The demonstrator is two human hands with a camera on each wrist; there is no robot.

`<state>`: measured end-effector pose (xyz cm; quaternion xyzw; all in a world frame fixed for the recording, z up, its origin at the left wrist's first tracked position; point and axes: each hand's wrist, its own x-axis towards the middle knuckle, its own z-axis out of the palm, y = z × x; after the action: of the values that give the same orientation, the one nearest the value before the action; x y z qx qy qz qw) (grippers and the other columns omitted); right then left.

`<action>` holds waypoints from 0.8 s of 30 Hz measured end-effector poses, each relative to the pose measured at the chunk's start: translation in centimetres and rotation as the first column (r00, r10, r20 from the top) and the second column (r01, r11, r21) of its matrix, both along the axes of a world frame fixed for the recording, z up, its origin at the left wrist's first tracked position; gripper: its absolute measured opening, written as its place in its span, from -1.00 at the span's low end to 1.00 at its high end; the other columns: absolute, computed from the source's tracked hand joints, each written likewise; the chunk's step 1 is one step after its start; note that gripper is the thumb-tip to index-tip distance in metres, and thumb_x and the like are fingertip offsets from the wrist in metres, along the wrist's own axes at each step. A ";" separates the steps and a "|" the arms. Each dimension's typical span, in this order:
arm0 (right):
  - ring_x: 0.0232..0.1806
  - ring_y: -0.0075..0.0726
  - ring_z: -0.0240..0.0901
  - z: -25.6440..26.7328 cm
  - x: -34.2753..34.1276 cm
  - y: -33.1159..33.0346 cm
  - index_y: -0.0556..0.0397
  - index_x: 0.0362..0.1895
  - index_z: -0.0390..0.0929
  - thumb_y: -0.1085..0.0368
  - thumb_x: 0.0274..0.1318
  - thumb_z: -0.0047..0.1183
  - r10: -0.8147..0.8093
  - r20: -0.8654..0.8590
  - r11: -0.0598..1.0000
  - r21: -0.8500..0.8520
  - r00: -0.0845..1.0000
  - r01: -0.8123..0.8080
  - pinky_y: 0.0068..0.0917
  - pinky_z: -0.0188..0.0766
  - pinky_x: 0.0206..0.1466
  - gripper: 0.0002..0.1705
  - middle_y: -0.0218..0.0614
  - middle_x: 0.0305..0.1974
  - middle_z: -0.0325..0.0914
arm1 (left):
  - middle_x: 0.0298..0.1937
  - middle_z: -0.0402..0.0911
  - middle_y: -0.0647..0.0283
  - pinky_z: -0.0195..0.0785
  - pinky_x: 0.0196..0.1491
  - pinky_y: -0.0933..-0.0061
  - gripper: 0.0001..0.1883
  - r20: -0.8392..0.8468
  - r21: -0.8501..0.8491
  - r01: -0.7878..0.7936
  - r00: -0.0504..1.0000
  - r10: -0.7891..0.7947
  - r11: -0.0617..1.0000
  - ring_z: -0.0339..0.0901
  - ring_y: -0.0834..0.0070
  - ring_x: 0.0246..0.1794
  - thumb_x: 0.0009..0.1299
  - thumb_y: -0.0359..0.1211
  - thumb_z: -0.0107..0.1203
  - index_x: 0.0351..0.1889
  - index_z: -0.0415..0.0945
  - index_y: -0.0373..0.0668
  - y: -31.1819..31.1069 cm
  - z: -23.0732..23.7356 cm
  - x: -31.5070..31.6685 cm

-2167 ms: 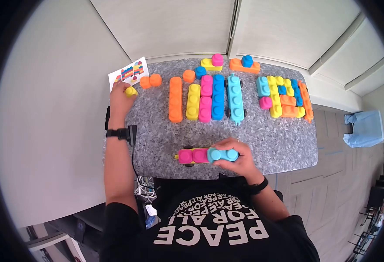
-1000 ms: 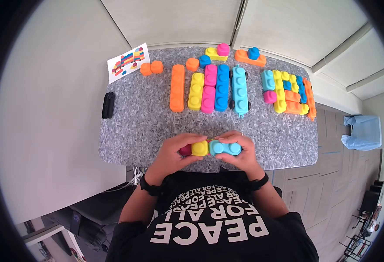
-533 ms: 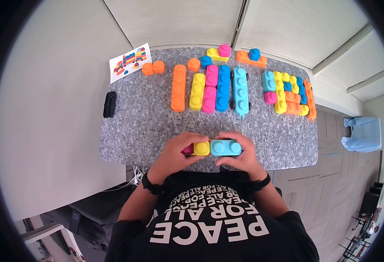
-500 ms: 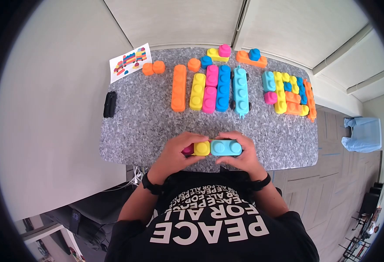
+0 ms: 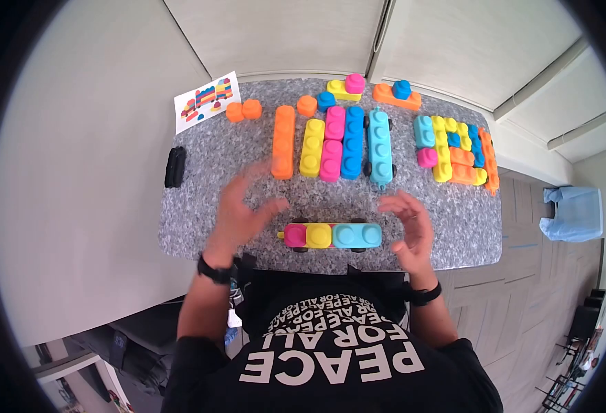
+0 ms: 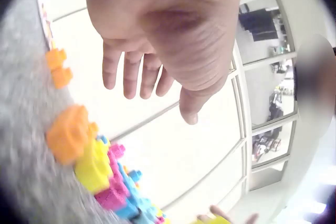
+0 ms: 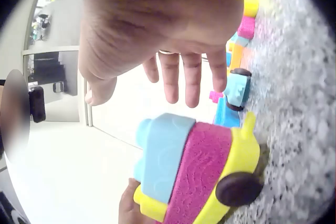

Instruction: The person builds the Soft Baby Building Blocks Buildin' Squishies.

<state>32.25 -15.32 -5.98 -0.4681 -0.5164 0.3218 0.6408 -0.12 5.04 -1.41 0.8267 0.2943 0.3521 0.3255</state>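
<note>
Both hands have come away from the wagon (image 5: 344, 235) since half a second ago. The left hand (image 5: 238, 219), blurred, holds nothing; its thumb stands away from the fingers, which reach near the orange bar (image 5: 283, 142). The right hand (image 5: 415, 230) is empty too, fingers loosely bent, just off the wagon's right end. Between them the wagon stands on its wheels near the person's edge of the table (image 5: 447, 241), topped left to right by a pink block (image 5: 294, 235), a yellow block (image 5: 319, 235) and a light blue block (image 5: 358, 235). Beyond, right of the orange bar, come a yellow bar (image 5: 310, 148), two pink bricks (image 5: 330, 160), a blue bar (image 5: 352, 142) and a wheeled base (image 5: 380, 146). Farther right is a multicoloured cluster (image 5: 442, 149); at the far left, a black case (image 5: 175, 167) and a picture card (image 5: 191, 103).
</note>
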 end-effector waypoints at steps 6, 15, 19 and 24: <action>0.33 -0.09 0.70 1.0 2.1 -0.9 0.20 0.68 0.40 -0.20 0.36 0.60 -0.098 0.004 0.995 -0.022 0.995 0.098 0.02 0.54 0.53 0.10 0.02 0.43 0.69 | 0.76 0.50 0.10 0.27 0.78 -0.04 -0.15 -0.208 0.189 -0.185 0.952 0.224 0.964 0.38 -0.03 0.77 0.32 -0.41 0.66 0.62 0.59 -0.01 16.9 -0.8 -0.2; 0.25 -0.24 0.70 0.1 1.9 -2.4 0.16 0.55 0.60 0.01 0.35 0.64 -0.029 0.060 0.991 -0.130 0.998 0.037 -0.19 0.62 0.39 -0.15 -0.15 0.39 0.76 | 0.45 0.75 0.11 0.40 0.64 0.03 -0.19 -0.488 0.116 -0.095 0.861 0.140 0.989 0.55 0.03 0.54 0.23 -0.55 0.64 0.50 0.72 0.03 24.9 -6.0 1.5; 0.22 -0.26 0.71 0.2 2.1 -2.3 0.15 0.53 0.61 0.03 0.35 0.64 -0.037 0.062 0.990 -0.137 0.997 0.046 -0.23 0.62 0.33 -0.17 -0.16 0.36 0.77 | 0.28 0.83 0.14 0.47 0.54 0.06 -0.32 -0.456 0.109 -0.127 0.875 0.163 0.986 0.62 0.05 0.44 0.27 -0.55 0.61 0.40 0.78 -0.01 24.4 -6.4 1.3; 0.21 -0.26 0.71 0.6 2.1 -1.4 0.15 0.53 0.62 0.09 0.33 0.65 -0.080 0.113 0.990 -0.109 0.990 0.093 -0.29 0.62 0.24 -0.19 -0.12 0.38 0.74 | 0.30 0.82 0.14 0.51 0.50 0.10 -0.36 -0.268 0.168 -0.112 0.951 0.155 0.979 0.66 0.09 0.37 0.34 -0.55 0.57 0.41 0.77 -0.01 19.9 -4.0 0.5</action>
<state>34.40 -16.76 -5.39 -0.5426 -0.5105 0.2967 0.5975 0.36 24.96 -5.40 0.8686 0.3650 0.2742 0.1926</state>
